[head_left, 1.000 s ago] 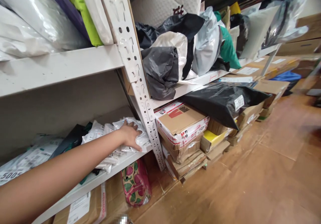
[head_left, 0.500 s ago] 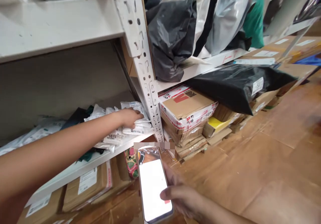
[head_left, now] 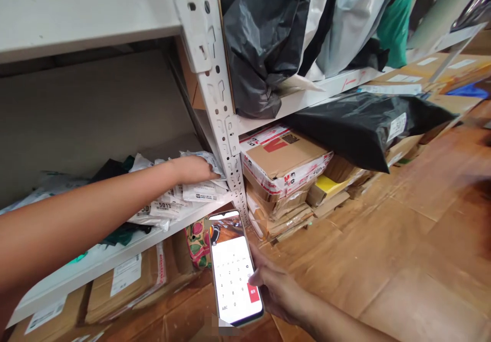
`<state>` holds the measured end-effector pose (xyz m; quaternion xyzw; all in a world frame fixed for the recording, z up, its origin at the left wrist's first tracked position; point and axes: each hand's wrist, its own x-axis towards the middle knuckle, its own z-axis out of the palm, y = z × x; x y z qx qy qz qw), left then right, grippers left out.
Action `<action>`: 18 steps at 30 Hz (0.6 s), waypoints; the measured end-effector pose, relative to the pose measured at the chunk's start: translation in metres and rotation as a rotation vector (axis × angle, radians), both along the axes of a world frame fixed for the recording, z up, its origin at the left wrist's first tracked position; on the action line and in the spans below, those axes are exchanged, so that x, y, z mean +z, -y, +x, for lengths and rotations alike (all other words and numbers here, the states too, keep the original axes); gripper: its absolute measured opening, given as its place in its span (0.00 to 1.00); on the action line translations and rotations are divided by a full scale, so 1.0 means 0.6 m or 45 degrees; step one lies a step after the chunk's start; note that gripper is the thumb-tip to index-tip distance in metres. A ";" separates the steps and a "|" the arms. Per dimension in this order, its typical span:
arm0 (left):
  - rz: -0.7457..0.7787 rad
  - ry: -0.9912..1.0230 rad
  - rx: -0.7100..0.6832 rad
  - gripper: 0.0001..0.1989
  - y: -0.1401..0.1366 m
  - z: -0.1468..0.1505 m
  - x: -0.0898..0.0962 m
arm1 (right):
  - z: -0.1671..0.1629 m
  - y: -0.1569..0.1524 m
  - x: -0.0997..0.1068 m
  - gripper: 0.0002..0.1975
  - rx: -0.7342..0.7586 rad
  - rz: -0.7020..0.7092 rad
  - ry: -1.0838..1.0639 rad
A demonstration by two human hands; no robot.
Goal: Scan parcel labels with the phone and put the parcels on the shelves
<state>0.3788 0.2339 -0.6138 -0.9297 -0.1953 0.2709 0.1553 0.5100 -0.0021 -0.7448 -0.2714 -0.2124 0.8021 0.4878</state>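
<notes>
My left hand (head_left: 197,169) reaches into the lower shelf with its fingers closed on a white plastic parcel (head_left: 210,159) beside the metal post. Under and in front of it lie more white parcels (head_left: 169,208), some with labels reading 5013. My right hand (head_left: 276,288) grips a smartphone (head_left: 232,260) upright below the shelf edge. On its screen a number keypad shows under a camera picture, and my thumb rests near the red key. The fingers behind the phone are hidden.
A perforated white post (head_left: 218,84) divides the shelves. To its right, a cardboard box (head_left: 284,153) sits on stacked cartons near a large black bag (head_left: 368,122). Labelled boxes (head_left: 123,278) stand under the left shelf (head_left: 111,265); a patterned package (head_left: 199,242) is behind the phone.
My left hand has gone from lying over the white parcels with fingers spread to closing on one. The phone screen has changed from blank white to a keypad. The view has shifted slightly.
</notes>
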 end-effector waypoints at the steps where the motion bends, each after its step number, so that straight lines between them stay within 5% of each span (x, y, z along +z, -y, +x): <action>1: 0.018 -0.003 -0.051 0.30 0.000 -0.005 -0.001 | 0.000 0.000 -0.002 0.37 -0.002 0.007 0.004; 4: 0.042 0.025 -0.189 0.28 0.001 -0.020 -0.007 | 0.001 -0.001 -0.005 0.46 0.027 0.053 0.030; 9: 0.143 0.087 -0.316 0.16 0.003 -0.038 -0.015 | -0.001 -0.002 -0.009 0.48 0.003 0.196 0.131; 18: 0.107 0.073 -0.264 0.13 -0.020 -0.022 0.021 | -0.010 -0.006 -0.017 0.49 -0.034 0.194 0.199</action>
